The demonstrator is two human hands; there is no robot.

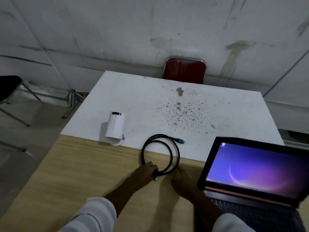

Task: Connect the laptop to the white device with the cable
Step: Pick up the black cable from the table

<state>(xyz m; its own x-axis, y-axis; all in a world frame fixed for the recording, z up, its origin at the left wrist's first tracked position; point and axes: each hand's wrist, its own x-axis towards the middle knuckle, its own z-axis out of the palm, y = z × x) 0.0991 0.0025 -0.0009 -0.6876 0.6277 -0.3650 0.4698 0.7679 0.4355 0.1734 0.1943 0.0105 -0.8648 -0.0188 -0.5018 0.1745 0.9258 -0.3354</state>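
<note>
Our left hand (148,171) is closed on the near end of the coiled black cable (160,154), fingers pinching it just by the near blue plug (155,178). Our right hand (183,180) lies flat and open on the counter (93,168) just right of the coil, gripping nothing. The far blue plug (178,140) rests free on the white sheet (142,97), pointing right.

We judge the main risk to be the coil itself: lift one end and the loops may drag along, twist, or sweep the far plug away. The white device (115,126) sits left of the coil, at the near edge of the white sheet; it looks light, so a taut cable or a firm push at its port could slide or roll it. We cannot see where its port is.

The laptop (255,171) stands open at the near right, screen lit, its ports out of view; our right forearm lies close beside it. A red chair (185,70) stands beyond the far edge, well apart, and nothing lies between cable and device.
</note>
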